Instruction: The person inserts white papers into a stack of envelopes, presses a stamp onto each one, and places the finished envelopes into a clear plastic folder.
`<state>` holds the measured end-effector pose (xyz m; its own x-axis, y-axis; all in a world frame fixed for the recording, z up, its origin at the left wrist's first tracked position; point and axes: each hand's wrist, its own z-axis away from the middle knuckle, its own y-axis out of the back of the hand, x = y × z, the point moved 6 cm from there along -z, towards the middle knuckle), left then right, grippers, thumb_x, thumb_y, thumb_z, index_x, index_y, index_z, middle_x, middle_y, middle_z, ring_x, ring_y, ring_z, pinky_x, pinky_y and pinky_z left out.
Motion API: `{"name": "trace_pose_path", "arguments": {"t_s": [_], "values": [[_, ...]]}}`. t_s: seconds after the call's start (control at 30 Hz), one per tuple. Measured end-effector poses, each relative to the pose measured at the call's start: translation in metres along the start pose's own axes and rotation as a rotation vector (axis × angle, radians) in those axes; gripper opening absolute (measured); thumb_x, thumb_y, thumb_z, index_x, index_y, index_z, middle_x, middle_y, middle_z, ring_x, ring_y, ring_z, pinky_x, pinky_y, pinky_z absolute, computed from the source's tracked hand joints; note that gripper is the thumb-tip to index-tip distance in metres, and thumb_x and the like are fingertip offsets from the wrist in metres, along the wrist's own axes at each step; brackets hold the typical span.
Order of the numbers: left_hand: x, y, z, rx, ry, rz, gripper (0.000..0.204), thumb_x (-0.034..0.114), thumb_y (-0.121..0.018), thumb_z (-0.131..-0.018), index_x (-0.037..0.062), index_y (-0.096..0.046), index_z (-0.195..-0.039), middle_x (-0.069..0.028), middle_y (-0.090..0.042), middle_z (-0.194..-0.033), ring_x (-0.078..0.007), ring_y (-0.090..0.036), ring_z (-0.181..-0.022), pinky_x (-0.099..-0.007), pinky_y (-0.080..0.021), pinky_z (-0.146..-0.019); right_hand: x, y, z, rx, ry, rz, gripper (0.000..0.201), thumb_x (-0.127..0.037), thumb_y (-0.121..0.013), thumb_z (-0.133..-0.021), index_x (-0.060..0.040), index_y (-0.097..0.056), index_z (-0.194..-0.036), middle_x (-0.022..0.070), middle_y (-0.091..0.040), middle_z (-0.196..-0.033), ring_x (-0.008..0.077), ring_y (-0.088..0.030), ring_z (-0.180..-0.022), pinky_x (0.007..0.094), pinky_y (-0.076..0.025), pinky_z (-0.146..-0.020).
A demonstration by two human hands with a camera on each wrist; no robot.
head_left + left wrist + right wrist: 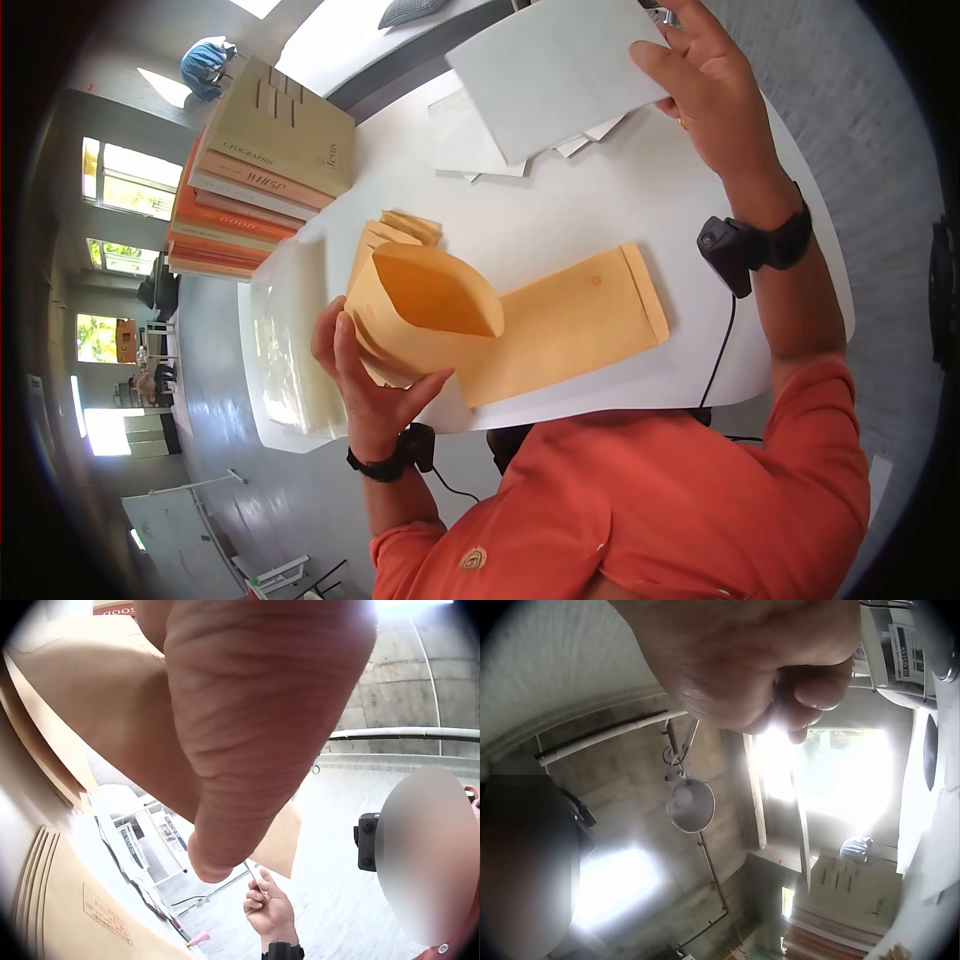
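A brown paper envelope point(420, 345) stands with its mouth gaping upward, and my left hand point(375, 400) holds it between the fingers at its left side and the thumb at its near side. In the left wrist view the thumb point(240, 727) lies large across that envelope point(127, 712). Raised over the far right of the table, my right hand point(705, 95) pinches a white sheet point(560, 80) by its right edge. A second envelope point(575, 330) lies flat, right of the standing one. The right wrist view shows the curled right hand point(757, 660); the sheet's face is hidden there.
More white sheets point(470, 145) lie at the table's back. Folded envelopes point(405, 228) sit behind the held one. Stacked books point(250, 195) rise at the far left, near a clear plastic sheet point(285, 350). A cable point(720, 355) runs from the right wrist camera.
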<state>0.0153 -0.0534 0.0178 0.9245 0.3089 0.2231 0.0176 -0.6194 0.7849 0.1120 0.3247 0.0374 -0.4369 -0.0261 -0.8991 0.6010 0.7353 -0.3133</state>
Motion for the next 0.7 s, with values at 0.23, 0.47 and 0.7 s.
{"name": "trace_pose_path", "arguments": {"t_s": [0.23, 0.47, 0.7], "values": [[-0.019, 0.003, -0.003, -0.063, 0.107, -0.110, 0.112, 0.037, -0.093, -0.063, 0.0074, -0.033, -0.153, -0.0211, -0.033, -0.148, -0.0418, -0.037, -0.137, -0.0517, -0.040, -0.109, 0.041, 0.029, -0.012, -0.033, 0.019, 0.412, 0.029, -0.017, -0.063, -0.099, -0.0116, -0.064, -0.128, -0.0101, -0.061, -0.095, -0.0025, -0.046, -0.073, 0.0163, -0.043, -0.063], [-0.058, -0.001, 0.007, -0.278, 0.318, -0.276, 0.100, 0.036, -0.090, -0.068, 0.0070, -0.039, -0.149, -0.0250, -0.036, -0.151, -0.0456, -0.038, -0.137, -0.0531, -0.037, -0.111, 0.037, 0.018, -0.043, -0.021, 0.072, 0.371, 0.031, -0.022, -0.066, -0.097, -0.0102, -0.065, -0.126, -0.0061, -0.062, -0.095, 0.0011, -0.050, -0.076, 0.0201, -0.047, -0.068], [0.052, -0.053, -0.011, -0.471, -0.027, 0.153, 0.090, 0.036, -0.092, -0.064, 0.0059, -0.052, -0.139, -0.0224, -0.044, -0.146, -0.0446, -0.042, -0.134, -0.0516, -0.037, -0.110, 0.098, 0.042, -0.041, -0.058, 0.213, 1.237, 0.046, -0.023, -0.073, -0.086, -0.0015, -0.063, -0.125, 0.0190, -0.063, -0.116, 0.0247, -0.068, -0.092, 0.0355, -0.054, -0.086]]}}
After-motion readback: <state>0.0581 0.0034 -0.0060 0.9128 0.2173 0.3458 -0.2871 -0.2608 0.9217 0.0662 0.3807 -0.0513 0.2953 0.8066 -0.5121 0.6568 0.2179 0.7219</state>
